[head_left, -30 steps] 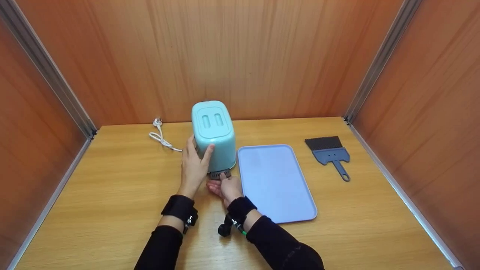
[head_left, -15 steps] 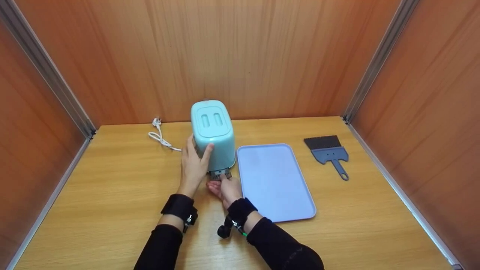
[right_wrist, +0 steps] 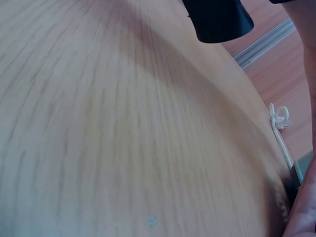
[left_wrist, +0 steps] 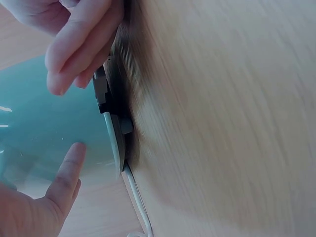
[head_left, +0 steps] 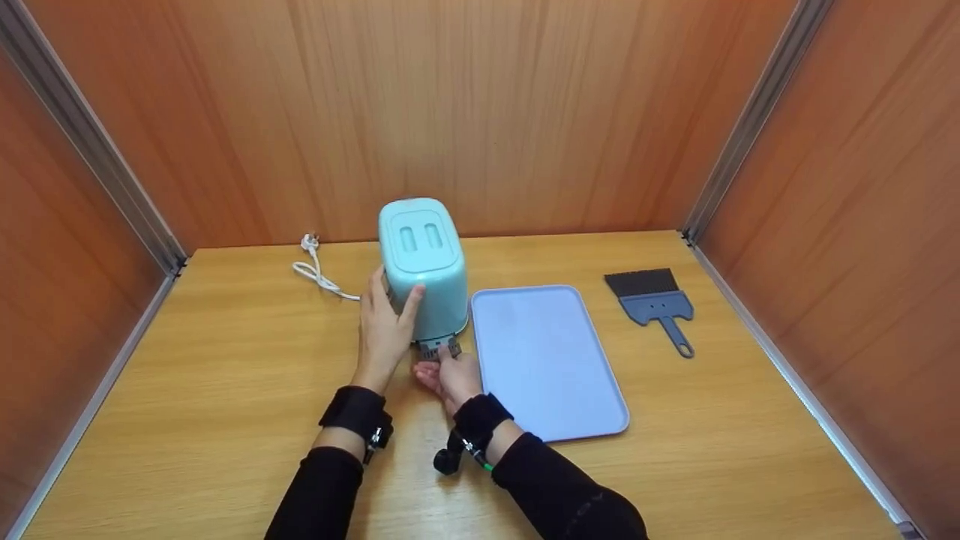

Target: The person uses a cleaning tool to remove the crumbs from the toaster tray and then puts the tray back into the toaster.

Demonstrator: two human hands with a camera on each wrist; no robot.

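A light-blue toaster (head_left: 442, 304) with a matching lid on top stands on the wooden table, its narrow end facing me. From the bottom of that end a slatted grey crumb tray (head_left: 429, 347) sticks out. My right hand (head_left: 461, 377) pinches it, thumb on top and fingers underneath. My left hand (head_left: 381, 334) rests on the toaster's left side and near end with fingers and thumb spread straight. In the left wrist view, the left hand (left_wrist: 47, 202) touches the toaster wall (left_wrist: 44, 118), and the right hand (left_wrist: 84, 44) is at the dark tray edge (left_wrist: 101, 89).
A lavender serving tray (head_left: 551, 360) lies close to the toaster's right. Farther right is a grey-blue brush (head_left: 657, 307) with dark bristles. The toaster's white cord and plug (head_left: 315, 266) lie at the back left. Wooden panels (head_left: 525, 112) enclose the table on three sides.
The crumb tray has slid slightly out of the toaster toward me, showing more of its lighter part. Both hands keep their holds; the whole view has shifted a little.
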